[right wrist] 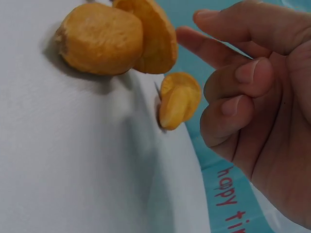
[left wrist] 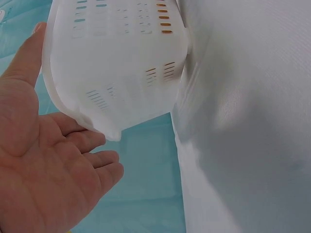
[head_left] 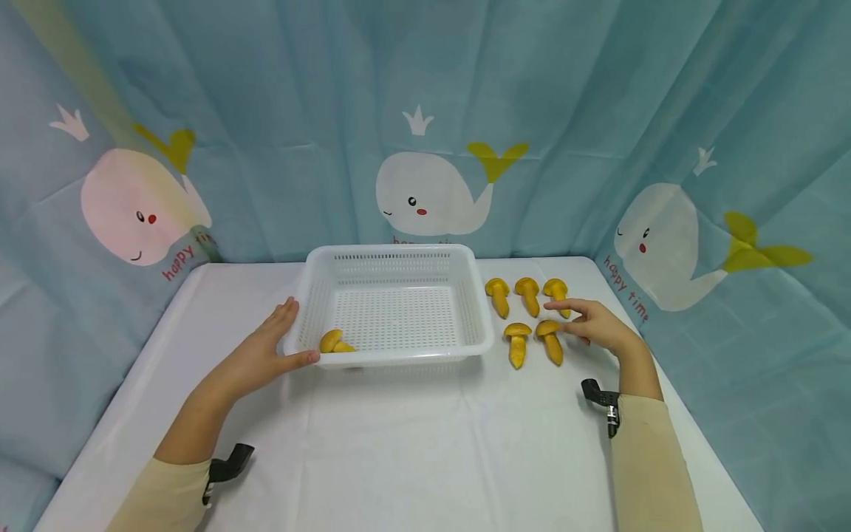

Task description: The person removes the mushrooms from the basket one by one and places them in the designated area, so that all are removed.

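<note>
A white plastic basket [head_left: 394, 358] with slotted walls stands on the table, and a yellow mushroom [head_left: 330, 340] lies in its near left corner, partly hidden by the front wall. My left hand [head_left: 262, 355] touches the basket's left corner, thumb on the near rim and fingers spread along the side; its palm faces the wrist camera. Right of the basket, several yellow mushrooms lie in two rows. Over the right end of them is my right hand [head_left: 595, 325], index finger extended and thumb beside the cap of the near-row right mushroom [head_left: 550, 343]. In the right wrist view a gap shows between fingertips and the closest mushroom [right wrist: 102, 39].
A white cloth covers the table [head_left: 399, 451]. Blue curtains [head_left: 266, 111] with whale prints hang behind it and along both sides. Dark wrist mounts [head_left: 229, 464] sit at the sleeve cuffs.
</note>
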Demonstrator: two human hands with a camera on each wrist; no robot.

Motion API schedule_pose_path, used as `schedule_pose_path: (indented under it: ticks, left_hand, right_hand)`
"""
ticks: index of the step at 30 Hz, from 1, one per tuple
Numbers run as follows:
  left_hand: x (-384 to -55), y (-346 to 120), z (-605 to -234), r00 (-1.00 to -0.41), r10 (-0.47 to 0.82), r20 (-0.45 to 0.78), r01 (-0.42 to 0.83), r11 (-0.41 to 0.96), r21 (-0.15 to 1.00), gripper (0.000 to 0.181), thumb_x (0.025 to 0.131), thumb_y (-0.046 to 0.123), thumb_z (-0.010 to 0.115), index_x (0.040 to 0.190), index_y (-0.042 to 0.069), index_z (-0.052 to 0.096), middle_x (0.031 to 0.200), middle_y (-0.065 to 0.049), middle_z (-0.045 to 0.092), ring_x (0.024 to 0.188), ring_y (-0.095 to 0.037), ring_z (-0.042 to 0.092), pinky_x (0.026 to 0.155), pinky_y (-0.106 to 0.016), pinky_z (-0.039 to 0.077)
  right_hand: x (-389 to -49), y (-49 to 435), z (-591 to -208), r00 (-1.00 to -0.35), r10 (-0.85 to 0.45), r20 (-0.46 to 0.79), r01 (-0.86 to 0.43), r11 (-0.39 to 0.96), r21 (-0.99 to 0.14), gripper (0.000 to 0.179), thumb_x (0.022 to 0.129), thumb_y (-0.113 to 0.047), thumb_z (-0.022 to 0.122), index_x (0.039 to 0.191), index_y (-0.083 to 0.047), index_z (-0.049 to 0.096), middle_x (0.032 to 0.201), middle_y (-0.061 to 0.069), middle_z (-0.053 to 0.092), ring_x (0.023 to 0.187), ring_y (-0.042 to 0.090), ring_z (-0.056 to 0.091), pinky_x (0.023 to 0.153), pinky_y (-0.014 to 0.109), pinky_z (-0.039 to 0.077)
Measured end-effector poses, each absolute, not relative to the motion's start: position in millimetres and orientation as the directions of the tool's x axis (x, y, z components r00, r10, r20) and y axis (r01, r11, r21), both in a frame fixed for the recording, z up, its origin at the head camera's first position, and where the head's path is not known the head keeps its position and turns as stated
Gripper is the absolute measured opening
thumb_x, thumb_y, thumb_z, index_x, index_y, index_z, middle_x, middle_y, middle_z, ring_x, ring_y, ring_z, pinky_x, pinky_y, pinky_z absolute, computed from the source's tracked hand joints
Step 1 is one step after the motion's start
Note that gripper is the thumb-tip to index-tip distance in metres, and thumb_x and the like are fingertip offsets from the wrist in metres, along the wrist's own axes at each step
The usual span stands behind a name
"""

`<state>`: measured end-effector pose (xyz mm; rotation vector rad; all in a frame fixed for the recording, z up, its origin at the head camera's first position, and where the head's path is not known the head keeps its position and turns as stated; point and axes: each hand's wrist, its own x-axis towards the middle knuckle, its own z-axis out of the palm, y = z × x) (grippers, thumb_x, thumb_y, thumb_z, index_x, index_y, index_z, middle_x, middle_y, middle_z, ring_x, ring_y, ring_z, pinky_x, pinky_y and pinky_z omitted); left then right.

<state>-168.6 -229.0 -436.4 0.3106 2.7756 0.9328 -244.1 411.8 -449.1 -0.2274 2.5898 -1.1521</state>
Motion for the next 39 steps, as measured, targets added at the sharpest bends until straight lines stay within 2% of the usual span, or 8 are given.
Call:
schedule_pose_path:
  ticks: [7, 16, 20, 24, 31, 39]
  left_hand:
    - [-167.1, -229.8, -437.8, -0.958, 0.257, -0.126, 0.125, 0.773, 0.622, 0.125, 0.083, 0.069, 0.072, 0.165, 0.014, -0.004, 0.173, -0.009, -0.009, 0.158, -0.041, -0.006, 0.115, -0.077, 0.014]
    - [-167.5, -231.3, -435.6, -0.957, 0.259, -0.129, 0.128, 0.779, 0.614, 0.125, 0.083, 0.068, 0.073, 0.165, 0.013, -0.002, 0.173, -0.011, -0.008, 0.158, -0.040, -0.007, 0.115, -0.076, 0.015]
    - [-170.2, -229.7, -435.2, -0.955, 0.267, -0.128, 0.137, 0.781, 0.610, 0.122, 0.084, 0.064, 0.074, 0.165, 0.013, -0.002, 0.173, -0.010, -0.008, 0.158, -0.039, -0.006, 0.117, -0.075, 0.015]
    - [-170.6, -230.3, -434.4, -0.955, 0.264, -0.135, 0.129, 0.781, 0.611, 0.122, 0.084, 0.064, 0.074, 0.165, 0.014, -0.003, 0.173, -0.009, -0.009, 0.158, -0.039, -0.007, 0.117, -0.075, 0.014]
    - [-170.7, -232.6, -431.7, -0.954, 0.261, -0.146, 0.118, 0.778, 0.617, 0.124, 0.083, 0.067, 0.074, 0.165, 0.016, -0.004, 0.173, -0.007, -0.010, 0.159, -0.037, -0.009, 0.117, -0.075, 0.013]
    - [-169.1, -230.4, -430.3, -0.953, 0.263, -0.152, 0.114, 0.772, 0.625, 0.125, 0.082, 0.069, 0.073, 0.165, 0.015, -0.004, 0.173, -0.008, -0.010, 0.158, -0.039, -0.007, 0.117, -0.075, 0.012]
  right_hand:
    - [-242.0, 402.3, -433.1, -0.956, -0.246, -0.162, -0.039, 0.650, -0.759, 0.044, 0.098, -0.016, 0.067, 0.142, -0.024, 0.062, 0.147, 0.014, 0.049, 0.054, 0.038, 0.043, 0.052, 0.031, 0.039]
    - [-232.7, 378.5, -413.7, -0.942, -0.335, -0.020, -0.187, 0.572, -0.799, 0.042, 0.100, -0.018, 0.069, 0.141, -0.021, 0.063, 0.149, 0.010, 0.052, 0.056, 0.024, 0.048, 0.049, 0.031, 0.043]
    - [-231.2, 368.1, -405.5, -0.924, -0.379, 0.051, -0.267, 0.544, -0.795, 0.042, 0.100, -0.014, 0.068, 0.142, -0.014, 0.062, 0.149, 0.014, 0.054, 0.063, 0.029, 0.053, 0.049, 0.030, 0.045]
    - [-234.1, 350.8, -396.8, -0.899, -0.428, 0.091, -0.327, 0.520, -0.789, 0.042, 0.099, -0.008, 0.068, 0.140, -0.009, 0.062, 0.147, 0.015, 0.055, 0.063, 0.034, 0.049, 0.049, 0.033, 0.046]
    - [-237.5, 314.3, -360.9, -0.867, -0.488, 0.103, -0.390, 0.533, -0.751, 0.041, 0.098, -0.014, 0.070, 0.138, -0.021, 0.065, 0.133, 0.001, 0.065, 0.055, 0.020, 0.047, 0.046, 0.025, 0.040]
    - [-251.9, 263.1, -302.8, -0.771, -0.631, 0.087, -0.519, 0.543, -0.660, 0.039, 0.097, -0.021, 0.073, 0.135, -0.028, 0.067, 0.136, -0.006, 0.063, 0.055, 0.024, 0.043, 0.052, 0.028, 0.041]
